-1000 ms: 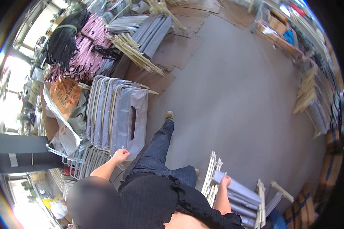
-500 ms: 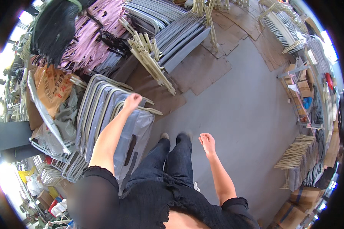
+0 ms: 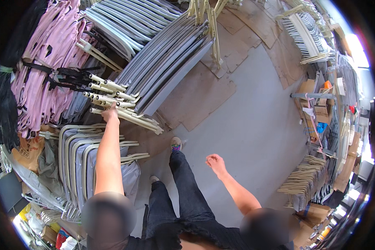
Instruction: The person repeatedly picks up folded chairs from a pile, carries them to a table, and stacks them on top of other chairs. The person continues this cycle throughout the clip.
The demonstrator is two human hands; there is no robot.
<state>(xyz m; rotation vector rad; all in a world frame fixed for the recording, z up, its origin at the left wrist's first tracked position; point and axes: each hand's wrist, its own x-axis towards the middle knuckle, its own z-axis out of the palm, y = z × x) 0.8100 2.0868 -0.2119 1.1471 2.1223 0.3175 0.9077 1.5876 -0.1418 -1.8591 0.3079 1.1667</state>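
My left hand reaches forward to the cream metal tubes at the near end of a stack of grey folded frames. Its fingers are closed around one of the tubes, with the fingertips partly hidden among the tube ends. Out over the grey floor, my right hand hangs loosely with its fingers half curled and nothing in it. Below my left forearm stands another group of folded frames with grey fabric, partly covered by the arm.
Pink fabric straps and black straps hang at the left. Flattened cardboard lies on the floor beyond my feet. Along the right side are a shelf rack with boxes and a stack of cream tube frames.
I have stepped forward, and the grey folded frames now lie closer. My left hand has moved from above the nearer frames to the cream tubes. The right hand stays free.
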